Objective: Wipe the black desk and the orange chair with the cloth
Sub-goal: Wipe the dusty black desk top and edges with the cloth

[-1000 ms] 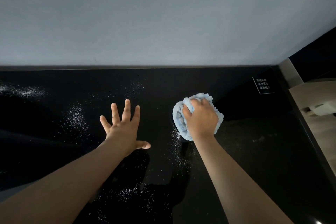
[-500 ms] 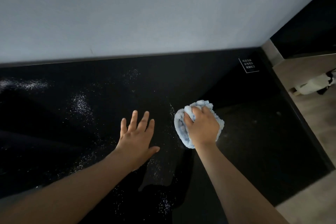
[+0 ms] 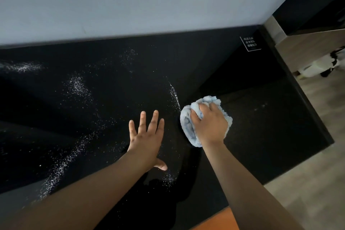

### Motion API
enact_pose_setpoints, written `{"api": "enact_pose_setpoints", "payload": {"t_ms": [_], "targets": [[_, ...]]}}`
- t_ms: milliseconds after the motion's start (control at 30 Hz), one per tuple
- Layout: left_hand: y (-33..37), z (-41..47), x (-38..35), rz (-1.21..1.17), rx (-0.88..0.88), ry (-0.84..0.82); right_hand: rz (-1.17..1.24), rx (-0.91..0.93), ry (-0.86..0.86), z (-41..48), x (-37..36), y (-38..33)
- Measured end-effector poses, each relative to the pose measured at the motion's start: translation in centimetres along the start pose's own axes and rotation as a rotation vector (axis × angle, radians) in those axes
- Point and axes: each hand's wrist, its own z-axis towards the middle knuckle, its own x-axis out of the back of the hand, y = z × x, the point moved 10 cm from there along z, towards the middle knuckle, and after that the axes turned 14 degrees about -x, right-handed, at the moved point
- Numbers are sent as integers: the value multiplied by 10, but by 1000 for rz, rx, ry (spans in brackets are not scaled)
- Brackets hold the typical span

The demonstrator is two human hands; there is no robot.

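The black desk (image 3: 261, 136) fills the middle of the view, with white powder (image 3: 76, 86) scattered over its left and centre. My right hand (image 3: 210, 125) grips a bunched light blue cloth (image 3: 186, 125) and presses it on the desk right of centre. A thin line of powder runs just left of the cloth. My left hand (image 3: 147, 140) lies flat on the desk with fingers spread, a short way left of the cloth. A sliver of the orange chair (image 3: 222, 220) shows at the bottom edge, under my right forearm.
A pale wall (image 3: 149, 2) rises behind the desk. A small sign (image 3: 250, 43) sits at the desk's back right corner. The desk's right edge drops to a wood-look floor (image 3: 308, 183), where a white object (image 3: 315, 68) lies.
The view has swung so the desk's right edge, floor and orange chair now show. My right hand with the cloth has shifted slightly right and nearer; my left hand stays flat.
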Motion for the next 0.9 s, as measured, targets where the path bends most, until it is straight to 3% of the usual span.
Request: {"api": "enact_pose_setpoints", "payload": {"t_ms": [467, 900], "targets": [[1, 0, 2, 56, 27, -36, -31, 67, 134, -43, 24, 33], [4, -5, 7, 98, 56, -8, -50, 11, 140, -99, 44, 80]]}}
